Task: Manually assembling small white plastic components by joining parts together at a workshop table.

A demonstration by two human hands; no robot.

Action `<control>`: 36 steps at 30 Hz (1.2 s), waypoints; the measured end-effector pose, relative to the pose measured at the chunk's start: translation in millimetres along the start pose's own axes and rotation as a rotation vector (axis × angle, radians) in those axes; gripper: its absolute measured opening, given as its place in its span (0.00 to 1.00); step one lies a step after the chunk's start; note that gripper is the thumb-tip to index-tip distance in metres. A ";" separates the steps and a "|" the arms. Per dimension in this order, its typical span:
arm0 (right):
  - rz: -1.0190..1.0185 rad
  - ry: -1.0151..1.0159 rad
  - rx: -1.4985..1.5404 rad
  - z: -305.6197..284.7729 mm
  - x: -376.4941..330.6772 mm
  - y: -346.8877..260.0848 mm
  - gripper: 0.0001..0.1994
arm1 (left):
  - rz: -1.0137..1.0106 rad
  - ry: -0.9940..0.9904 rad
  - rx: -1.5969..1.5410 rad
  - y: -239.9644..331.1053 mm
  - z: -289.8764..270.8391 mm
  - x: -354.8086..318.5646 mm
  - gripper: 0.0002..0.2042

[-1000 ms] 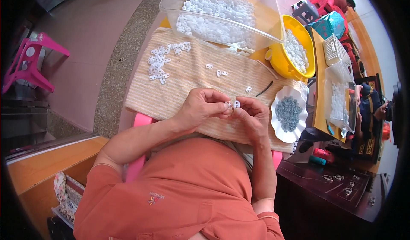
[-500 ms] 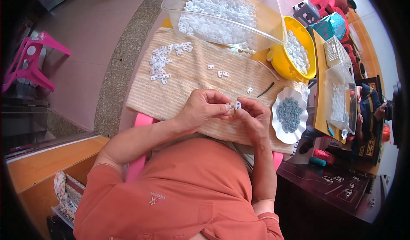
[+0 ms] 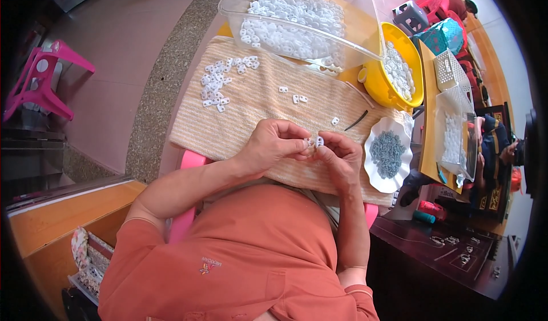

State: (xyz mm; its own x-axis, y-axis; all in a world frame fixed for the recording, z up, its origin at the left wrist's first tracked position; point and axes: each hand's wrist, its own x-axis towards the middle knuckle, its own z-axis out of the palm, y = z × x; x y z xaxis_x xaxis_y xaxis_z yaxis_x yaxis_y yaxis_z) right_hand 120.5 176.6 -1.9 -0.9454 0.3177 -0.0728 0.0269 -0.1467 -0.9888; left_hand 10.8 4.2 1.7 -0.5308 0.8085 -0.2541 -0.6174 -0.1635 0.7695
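My left hand (image 3: 274, 145) and my right hand (image 3: 341, 158) meet over a striped beige cloth (image 3: 268, 109), fingertips together. Between them they pinch a small white plastic piece (image 3: 315, 142). A little pile of the same white pieces (image 3: 220, 81) lies at the cloth's far left, and three loose pieces (image 3: 297, 97) lie near its middle. A thin dark stick (image 3: 357, 120) rests on the cloth just beyond my right hand.
A clear plastic tub (image 3: 297, 18) full of white pieces stands behind the cloth. To the right are a yellow bowl (image 3: 379, 84) of white pieces, a white scalloped dish (image 3: 399, 169) of small grey parts and white baskets (image 3: 454, 127). A pink stool (image 3: 40, 81) stands at the left.
Both hands stay joined over the cloth. The fingers have shifted slightly around the white piece.
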 end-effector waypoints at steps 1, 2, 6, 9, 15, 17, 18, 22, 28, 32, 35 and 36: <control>0.000 0.000 0.000 1.1 0.1 -1.0 0.15 | 0.003 -0.005 0.009 -0.1 -0.4 0.0 0.09; -0.003 -0.009 -0.017 2.7 0.1 -3.0 0.15 | 0.005 -0.010 0.018 -0.2 -0.7 0.1 0.09; -0.007 -0.012 -0.018 5.8 -0.7 -5.3 0.14 | 0.004 -0.020 0.024 -0.8 -1.0 0.6 0.09; 0.000 -0.019 -0.040 5.0 -0.6 -3.6 0.14 | -0.001 -0.017 0.023 -1.5 -1.0 0.9 0.09; -0.008 -0.032 -0.047 5.0 -0.6 -2.5 0.15 | 0.001 -0.030 0.005 -3.9 -2.6 1.4 0.09; -0.012 -0.041 -0.041 5.4 -0.5 -3.3 0.15 | -0.010 -0.023 -0.001 -4.6 -2.8 1.7 0.09; -0.016 -0.050 -0.034 5.8 -0.5 -3.7 0.15 | -0.009 -0.023 -0.002 -5.1 -3.2 1.8 0.09; 0.001 -0.056 -0.002 7.0 -1.1 -6.5 0.15 | -0.019 -0.028 -0.015 -3.3 -1.7 1.7 0.08; -0.003 -0.052 -0.009 4.3 -1.3 -2.6 0.15 | -0.049 -0.041 -0.058 -2.1 -1.6 2.3 0.07; 0.010 -0.052 0.001 5.8 -1.9 -5.5 0.15 | -0.093 -0.028 -0.103 -1.8 -1.9 2.2 0.07; 0.037 -0.037 0.016 9.1 -3.9 -9.6 0.15 | -0.119 -0.020 -0.132 -0.1 -1.2 1.3 0.06; 0.047 -0.028 0.017 9.9 -4.5 -10.1 0.15 | -0.119 -0.020 -0.132 -0.7 -1.6 1.4 0.06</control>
State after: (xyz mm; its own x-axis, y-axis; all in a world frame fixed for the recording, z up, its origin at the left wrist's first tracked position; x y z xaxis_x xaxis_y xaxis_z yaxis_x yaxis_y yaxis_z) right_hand 121.2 167.3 9.7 -0.9519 0.2837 -0.1157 0.0667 -0.1767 -0.9820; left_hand 9.5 4.6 -0.2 -0.4387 0.8376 -0.3255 -0.7468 -0.1383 0.6506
